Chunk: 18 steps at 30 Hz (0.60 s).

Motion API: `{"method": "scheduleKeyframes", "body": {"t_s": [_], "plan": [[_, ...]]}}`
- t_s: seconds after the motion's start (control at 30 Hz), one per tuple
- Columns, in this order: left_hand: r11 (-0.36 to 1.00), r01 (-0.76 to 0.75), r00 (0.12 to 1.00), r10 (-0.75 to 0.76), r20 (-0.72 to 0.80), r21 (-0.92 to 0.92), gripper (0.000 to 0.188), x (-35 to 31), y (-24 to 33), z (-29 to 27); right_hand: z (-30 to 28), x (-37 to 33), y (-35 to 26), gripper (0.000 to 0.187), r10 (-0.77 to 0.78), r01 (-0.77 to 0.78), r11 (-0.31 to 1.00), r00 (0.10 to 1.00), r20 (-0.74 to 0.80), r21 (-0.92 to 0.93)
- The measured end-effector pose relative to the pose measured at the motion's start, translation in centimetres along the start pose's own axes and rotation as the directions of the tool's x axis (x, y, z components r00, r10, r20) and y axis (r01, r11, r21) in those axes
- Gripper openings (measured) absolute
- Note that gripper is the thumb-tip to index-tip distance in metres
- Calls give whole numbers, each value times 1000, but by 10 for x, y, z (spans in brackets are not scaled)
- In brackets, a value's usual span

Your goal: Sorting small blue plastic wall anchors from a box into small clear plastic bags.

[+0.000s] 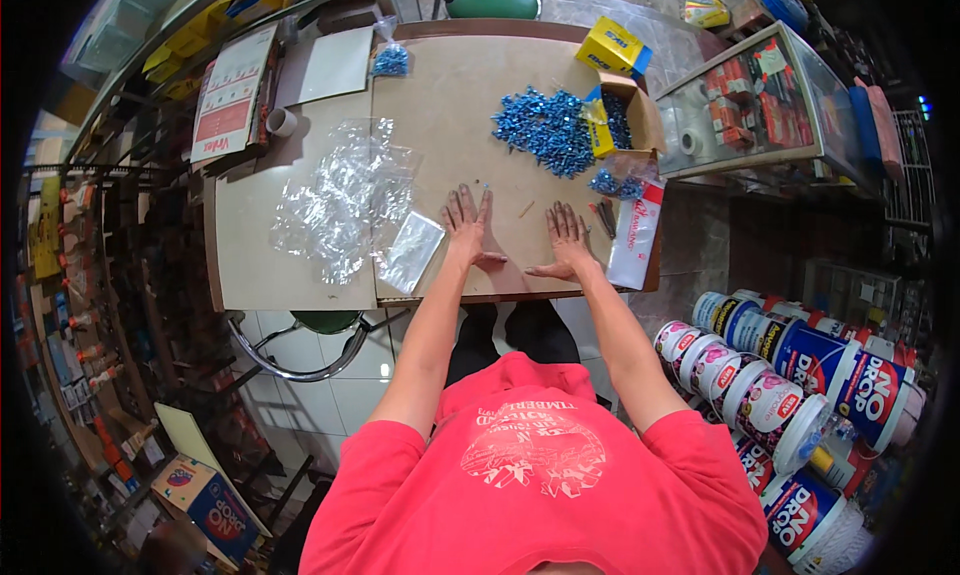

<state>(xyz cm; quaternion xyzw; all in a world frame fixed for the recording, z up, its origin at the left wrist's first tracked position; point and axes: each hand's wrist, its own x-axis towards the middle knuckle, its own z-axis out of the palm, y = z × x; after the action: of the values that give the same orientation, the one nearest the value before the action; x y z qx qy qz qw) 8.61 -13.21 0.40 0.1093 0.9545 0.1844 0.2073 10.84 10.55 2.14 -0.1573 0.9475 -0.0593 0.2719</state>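
Observation:
My left hand (466, 227) lies on the table with its fingers spread, holding nothing. It is beside a flat stack of clear plastic bags (412, 251). My right hand (565, 243) also rests there, fingers stretched out and thumb pointing left, with nothing in it. Beyond the hands spreads a pile of small blue metal fasteners (545, 130) that look like screws. An opened box (648, 115) beside the pile holds more of them. Filled clear bags (615, 184) lie below that box. A thin brown stick (526, 209) sits between my hands.
Loose, crumpled clear bags (345, 200) cover the table's left part. A filled bag (390, 61) stands at the back, near a white tape roll (281, 123). At right are a yellow box (612, 47), dark slim tools (605, 218), a red-white packet (636, 237) and a glass cabinet (675, 170).

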Motion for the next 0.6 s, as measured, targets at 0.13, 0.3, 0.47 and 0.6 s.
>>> {"method": "scheduleKeyframes", "body": {"t_s": [0.13,0.3,0.47,0.6], "plan": [[999,22,1000,-22,21,32,146,-1,-2,3,4,0,-3,135,26,-25,999,999,39,-35],[998,15,999,-12,-45,57,126,-6,9,-17,3,-2,-2,135,46,-45,999,997,57,-20],[988,53,825,-124,-551,-142,64,-9,-40,-45,-1,-2,-5,136,51,-49,998,997,58,-41],[914,362,579,-376,-723,-185,57,-35,-96,-80,-7,-2,-6,135,17,-17,1000,999,49,2]]}}
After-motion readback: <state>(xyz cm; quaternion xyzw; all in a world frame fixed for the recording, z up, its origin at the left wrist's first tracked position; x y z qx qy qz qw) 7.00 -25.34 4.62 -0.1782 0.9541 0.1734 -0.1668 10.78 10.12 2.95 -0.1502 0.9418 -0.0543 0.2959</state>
